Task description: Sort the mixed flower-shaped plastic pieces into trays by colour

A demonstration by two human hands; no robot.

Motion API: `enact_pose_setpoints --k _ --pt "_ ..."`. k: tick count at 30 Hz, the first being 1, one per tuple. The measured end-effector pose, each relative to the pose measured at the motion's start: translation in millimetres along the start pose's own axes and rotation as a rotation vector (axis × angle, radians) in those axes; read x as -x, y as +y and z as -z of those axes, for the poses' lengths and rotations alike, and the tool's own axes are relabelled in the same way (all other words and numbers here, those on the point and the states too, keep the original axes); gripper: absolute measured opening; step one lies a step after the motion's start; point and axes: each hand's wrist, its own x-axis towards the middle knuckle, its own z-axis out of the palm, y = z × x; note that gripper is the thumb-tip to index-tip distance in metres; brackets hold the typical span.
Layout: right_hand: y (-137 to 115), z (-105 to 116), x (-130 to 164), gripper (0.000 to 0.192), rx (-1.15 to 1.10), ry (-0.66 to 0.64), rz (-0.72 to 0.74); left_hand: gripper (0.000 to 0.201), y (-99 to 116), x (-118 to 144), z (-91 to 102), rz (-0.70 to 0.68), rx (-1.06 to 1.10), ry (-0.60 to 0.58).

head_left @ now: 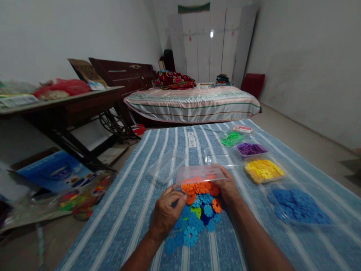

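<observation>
A clear plastic box [200,172] with orange snowflake-shaped plastic discs [199,186] is tilted toward me over the cloth. My right hand [227,184] grips its right side. At the left corner of the box, my left hand [169,207] is closed, with fingers curled at the edge and thumb near the orange discs; the fingertips are partly hidden. Below the box lies a loose pile of blue discs [190,236], with a lime green disc [197,213] and an orange disc [216,205] among them.
On the right stand clear boxes of blue discs [299,205], yellow discs [263,170], purple discs [251,149] and green discs [231,139]. Transparent containers [166,167] lie beyond my hands. A striped cloth [135,177] covers the table. Behind it is a bed [194,105].
</observation>
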Motion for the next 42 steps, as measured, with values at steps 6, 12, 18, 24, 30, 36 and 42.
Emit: enact_pose_setpoints --k 6,12,18,24,30,36,42 --pt "-9 -5 0 0.054 0.017 0.028 0.048 0.027 -4 2 4.1 0.147 -0.119 0.123" --pt "-11 -2 -1 0.059 -0.01 0.003 0.024 0.024 -5 -11 6.5 0.242 -0.198 0.216" --pt "-15 -5 1 0.064 0.012 -0.039 0.004 0.026 -5 -17 6.0 0.409 -0.099 0.084" --pt "-18 -5 1 0.077 0.092 -0.091 0.002 0.028 1 -16 7.7 0.46 -0.031 0.065" --pt "-9 1 -3 0.067 -0.077 -0.059 -0.016 0.029 2 -32 9.2 0.609 0.147 0.071" --pt "-4 7 -7 0.053 -0.077 0.012 -0.053 0.032 -1 -65 9.1 0.683 0.259 0.14" --pt "-5 8 -11 0.046 -0.021 0.108 -0.043 0.027 -4 -108 6.3 0.797 0.39 0.13"
